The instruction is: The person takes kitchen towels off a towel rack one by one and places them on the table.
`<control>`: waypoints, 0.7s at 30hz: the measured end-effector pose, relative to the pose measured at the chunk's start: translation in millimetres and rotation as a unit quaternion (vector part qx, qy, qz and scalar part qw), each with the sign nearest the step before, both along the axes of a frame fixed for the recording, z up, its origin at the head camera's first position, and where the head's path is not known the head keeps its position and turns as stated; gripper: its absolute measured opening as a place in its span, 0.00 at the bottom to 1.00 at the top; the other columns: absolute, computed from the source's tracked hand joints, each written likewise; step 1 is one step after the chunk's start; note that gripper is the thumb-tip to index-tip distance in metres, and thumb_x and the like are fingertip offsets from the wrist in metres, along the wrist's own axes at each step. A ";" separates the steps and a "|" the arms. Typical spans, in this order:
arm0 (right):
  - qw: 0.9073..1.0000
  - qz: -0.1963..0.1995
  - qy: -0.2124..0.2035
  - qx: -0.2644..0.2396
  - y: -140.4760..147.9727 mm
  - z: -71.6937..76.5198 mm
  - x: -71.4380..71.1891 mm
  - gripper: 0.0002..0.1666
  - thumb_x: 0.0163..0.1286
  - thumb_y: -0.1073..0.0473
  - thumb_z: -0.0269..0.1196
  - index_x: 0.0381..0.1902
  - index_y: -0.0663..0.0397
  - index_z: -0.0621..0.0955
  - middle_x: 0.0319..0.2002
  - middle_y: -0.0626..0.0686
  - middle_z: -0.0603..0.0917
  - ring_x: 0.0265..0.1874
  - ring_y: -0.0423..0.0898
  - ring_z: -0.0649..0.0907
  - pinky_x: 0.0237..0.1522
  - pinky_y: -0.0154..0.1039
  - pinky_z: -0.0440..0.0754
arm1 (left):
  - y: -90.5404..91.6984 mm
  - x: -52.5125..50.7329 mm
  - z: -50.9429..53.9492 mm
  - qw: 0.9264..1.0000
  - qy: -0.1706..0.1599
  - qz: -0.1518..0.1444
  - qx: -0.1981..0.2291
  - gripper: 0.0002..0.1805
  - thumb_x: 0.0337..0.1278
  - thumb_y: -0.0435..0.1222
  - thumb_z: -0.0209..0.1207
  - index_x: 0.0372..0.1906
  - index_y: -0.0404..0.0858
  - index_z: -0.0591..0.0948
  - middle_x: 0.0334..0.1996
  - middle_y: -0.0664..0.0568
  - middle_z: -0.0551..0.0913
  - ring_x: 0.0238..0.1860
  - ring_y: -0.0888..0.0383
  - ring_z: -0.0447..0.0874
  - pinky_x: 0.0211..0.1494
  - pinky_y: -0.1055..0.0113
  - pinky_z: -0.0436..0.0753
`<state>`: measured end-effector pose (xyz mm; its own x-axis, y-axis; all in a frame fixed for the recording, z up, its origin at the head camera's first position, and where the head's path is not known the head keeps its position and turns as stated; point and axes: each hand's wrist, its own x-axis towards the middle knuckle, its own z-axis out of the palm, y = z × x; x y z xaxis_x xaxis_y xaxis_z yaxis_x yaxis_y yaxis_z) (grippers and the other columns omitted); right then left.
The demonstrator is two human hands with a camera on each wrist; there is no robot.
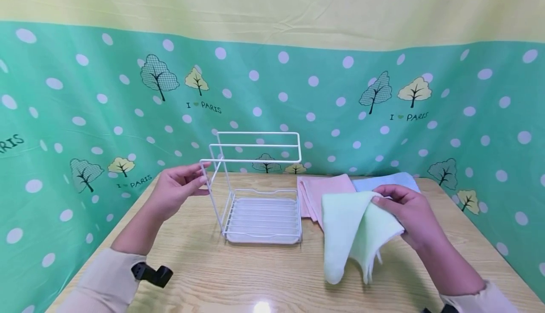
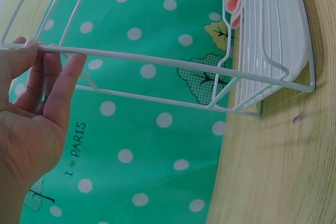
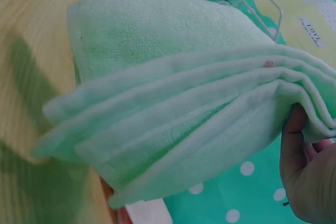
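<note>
A white wire rack (image 1: 263,160) with three top bars and a slatted base over a white tray (image 1: 264,239) stands on the table. At its upper left corner the left hand (image 1: 180,187) pinches the upright between thumb and fingers; the left wrist view shows this hand (image 2: 44,87) on the white bar (image 2: 157,60). To the right of the rack, the right hand (image 1: 406,211) pinches a folded light green towel (image 1: 346,228), which hangs down in layers above the table. In the right wrist view the green towel (image 3: 173,40) hides most of the fingers.
Behind the green towel lie a folded pink towel (image 1: 334,185) and a blue towel (image 1: 389,179), both partly covered. The wooden table (image 1: 196,275) meets a green dotted curtain (image 1: 323,100) at the back and sides.
</note>
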<state>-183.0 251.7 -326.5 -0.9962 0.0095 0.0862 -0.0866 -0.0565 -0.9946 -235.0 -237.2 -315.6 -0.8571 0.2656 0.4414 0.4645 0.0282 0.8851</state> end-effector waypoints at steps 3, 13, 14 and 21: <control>1.000 0.015 -0.021 -0.013 1.0 -8.4 2.5 0.08 0.66 0.66 0.65 0.35 0.47 0.87 0.34 0.49 0.81 0.26 0.44 0.85 0.26 0.38 0.88 | 0.4 0.0 -0.2 1.000 0.002 -0.001 0.001 0.19 0.62 0.23 0.59 0.56 0.38 0.82 0.39 0.45 0.86 0.38 0.58 0.86 0.41 0.56 0.87; 0.996 0.010 -0.043 0.080 27.4 -27.1 -4.9 0.05 0.65 0.63 0.67 0.38 0.48 0.86 0.33 0.49 0.83 0.25 0.46 0.84 0.24 0.41 0.88 | -0.5 0.1 -0.7 1.000 0.006 0.000 -0.002 0.19 0.63 0.24 0.59 0.57 0.38 0.82 0.39 0.48 0.86 0.38 0.58 0.85 0.41 0.56 0.87; 0.993 0.013 -0.038 0.108 32.0 -27.5 -7.0 0.05 0.65 0.62 0.68 0.39 0.50 0.85 0.33 0.50 0.83 0.25 0.47 0.84 0.24 0.42 0.88 | -0.7 0.3 -0.8 1.000 0.006 0.001 -0.002 0.19 0.63 0.24 0.59 0.57 0.38 0.82 0.39 0.48 0.86 0.37 0.58 0.85 0.41 0.56 0.87; 0.954 -0.003 0.011 0.300 60.6 -32.0 -18.2 0.21 0.65 0.53 0.68 0.49 0.64 0.81 0.38 0.53 0.81 0.32 0.47 0.79 0.30 0.38 0.84 | -0.4 -0.2 -1.3 1.000 0.008 -0.006 0.004 0.19 0.63 0.24 0.59 0.57 0.38 0.82 0.39 0.48 0.86 0.37 0.58 0.85 0.41 0.56 0.87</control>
<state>-201.2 312.2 -358.5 -0.9941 -0.0435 0.0993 -0.1073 0.5233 -0.8453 -235.1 -237.7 -316.9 -0.8463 0.2725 0.4578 0.4795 0.0153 0.8774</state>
